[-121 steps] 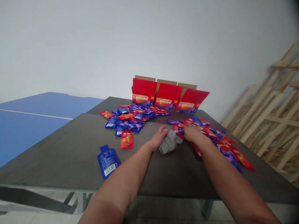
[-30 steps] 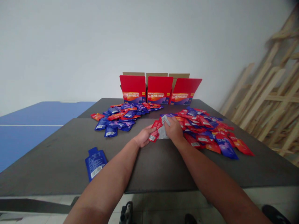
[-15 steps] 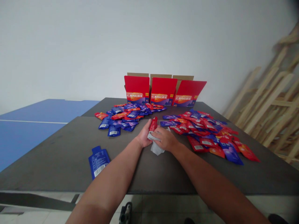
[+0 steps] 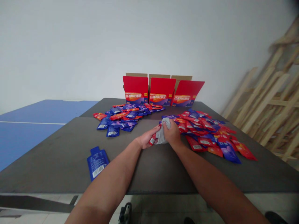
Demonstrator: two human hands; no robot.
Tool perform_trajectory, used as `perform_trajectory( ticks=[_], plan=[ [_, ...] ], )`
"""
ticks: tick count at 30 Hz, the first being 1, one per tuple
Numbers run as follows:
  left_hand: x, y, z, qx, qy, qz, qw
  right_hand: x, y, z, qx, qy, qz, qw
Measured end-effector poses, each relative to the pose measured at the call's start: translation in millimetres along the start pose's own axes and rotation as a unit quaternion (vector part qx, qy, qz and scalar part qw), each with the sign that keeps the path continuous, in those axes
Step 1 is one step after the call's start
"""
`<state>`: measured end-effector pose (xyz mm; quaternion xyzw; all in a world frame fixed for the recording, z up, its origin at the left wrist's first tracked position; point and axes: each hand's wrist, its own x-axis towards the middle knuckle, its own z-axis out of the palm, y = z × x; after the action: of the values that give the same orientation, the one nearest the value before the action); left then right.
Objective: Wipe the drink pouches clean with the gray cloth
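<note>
My left hand (image 4: 147, 137) grips a red pouch (image 4: 153, 140), of which only the lower end and a bit of the upper edge show. A grey-white cloth (image 4: 161, 134) covers the rest of it. My right hand (image 4: 172, 133) holds that cloth, thumb pressed on it, against the pouch. Both hands are over the middle of the dark table (image 4: 161, 168). Close to my left forearm lies one blue pouch (image 4: 97, 162) with a white barcode label. Beside my right hand a pile of red and blue pouches (image 4: 205, 130) spreads to the right.
Another pile of blue and red pouches (image 4: 120, 118) lies at the left middle. Three open red cartons (image 4: 161, 90) stand in a row at the back. A blue table (image 4: 46, 112) adjoins on the left. Wooden frames (image 4: 261, 102) lean at the right wall.
My right hand has moved the cloth upward along the pouch, which now covers its top. The pouch has turned, and its lower labelled end shows by my left hand.
</note>
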<state>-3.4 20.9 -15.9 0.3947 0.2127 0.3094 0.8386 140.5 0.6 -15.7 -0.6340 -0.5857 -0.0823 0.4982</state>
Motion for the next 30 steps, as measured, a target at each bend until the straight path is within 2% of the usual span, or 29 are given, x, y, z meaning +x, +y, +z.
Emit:
perform_trajectory(
  ticks=[4,7,11,17,20,24,27,30],
  plan=[
    [0,8,-5.9,-0.036,-0.027,-0.064,0.997,3,6,0,0.022,0.019,0.024,0.999],
    [0,17,-8.0,-0.110,-0.041,-0.047,0.992,5,7,-2,0.032,0.028,0.034,0.999],
    [2,25,-12.2,-0.176,0.036,0.047,0.983,3,4,-3,0.031,0.010,-0.006,0.999],
    [8,30,-20.3,-0.205,0.154,0.118,0.960,-4,-4,-5,0.011,0.000,-0.079,0.997],
    [11,28,-21.3,-0.178,0.182,0.156,0.954,-7,-4,-7,0.014,-0.050,-0.150,0.987],
    [14,21,-17.2,-0.115,0.161,0.193,0.961,-10,-1,-8,-0.008,-0.173,-0.245,0.954],
    [15,14,-12.0,-0.081,0.139,0.201,0.966,-11,2,-9,-0.048,-0.221,-0.259,0.939],
    [13,10,-7.3,-0.051,0.110,0.199,0.973,-9,6,-8,-0.078,-0.222,-0.250,0.939]
  ],
)
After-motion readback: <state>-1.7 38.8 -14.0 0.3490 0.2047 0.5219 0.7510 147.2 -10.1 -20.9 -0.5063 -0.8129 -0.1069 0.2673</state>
